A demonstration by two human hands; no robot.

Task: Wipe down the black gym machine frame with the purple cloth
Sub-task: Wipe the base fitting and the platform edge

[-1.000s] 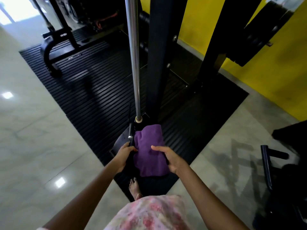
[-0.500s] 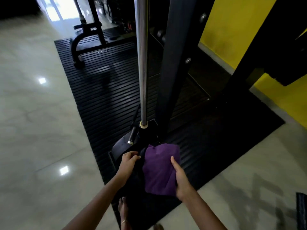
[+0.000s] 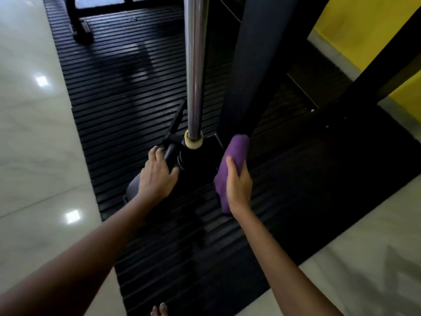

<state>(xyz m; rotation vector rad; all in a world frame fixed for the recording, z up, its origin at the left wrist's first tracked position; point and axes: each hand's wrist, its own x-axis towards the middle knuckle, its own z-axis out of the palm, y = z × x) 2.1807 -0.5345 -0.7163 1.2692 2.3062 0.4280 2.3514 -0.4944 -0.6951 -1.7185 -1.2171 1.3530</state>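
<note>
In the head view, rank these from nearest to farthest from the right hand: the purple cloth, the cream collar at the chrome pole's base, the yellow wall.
1. Purple cloth: gripped in the right hand itself.
2. Cream plastic collar at the base of the chrome pole: up and to the hand's left.
3. Yellow wall: far off, upper right, behind the black frame post.

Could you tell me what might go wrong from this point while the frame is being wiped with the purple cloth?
1. The right hand holds the purple cloth bunched, so only its upper end meets the black upright; parts of the post may be missed.
2. The left hand rests on the dark base part beside the chrome rod; fingers might get pinched if that part shifts.
3. Bare toes stand on the ribbed mat, exposed to anything dropped.
</note>
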